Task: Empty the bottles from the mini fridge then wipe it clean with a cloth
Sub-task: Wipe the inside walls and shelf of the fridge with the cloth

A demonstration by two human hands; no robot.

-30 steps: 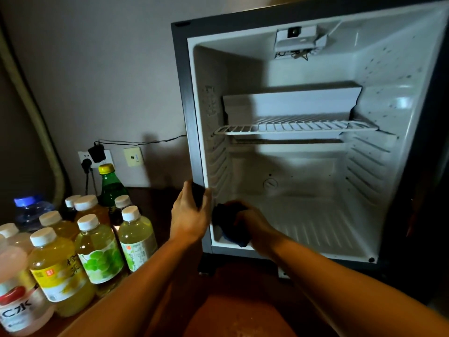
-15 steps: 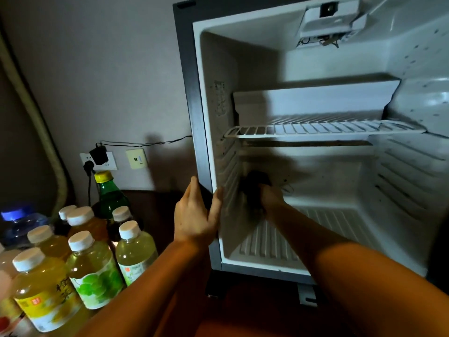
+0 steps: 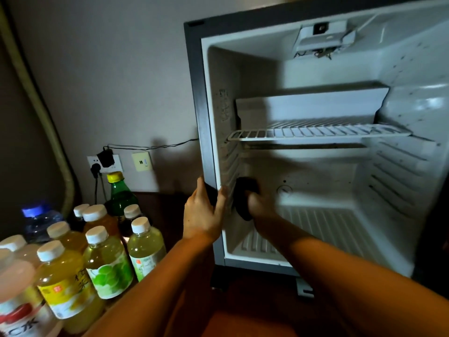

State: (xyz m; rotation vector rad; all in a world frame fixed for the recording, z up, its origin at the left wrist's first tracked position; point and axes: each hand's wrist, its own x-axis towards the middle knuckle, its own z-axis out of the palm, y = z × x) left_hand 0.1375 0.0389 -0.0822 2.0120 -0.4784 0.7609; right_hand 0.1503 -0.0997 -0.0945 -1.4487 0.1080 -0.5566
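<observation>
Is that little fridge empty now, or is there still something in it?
Empty of bottles: the mini fridge shows a bare wire shelf and floor; only the right hand with the cloth is inside.

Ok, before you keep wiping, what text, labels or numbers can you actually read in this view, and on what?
"C水", partly cut off: label of the red-and-white bottle at the bottom left corner.
Dark characters on the yellow-label bottle: too blurred to read.
Green grape-label bottle: picture only, no legible text.
Pale green bottle: print too small.
Markings on the mini fridge left inner wall: unreadable.

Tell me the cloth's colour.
The cloth is black, seen in the head view.
</observation>
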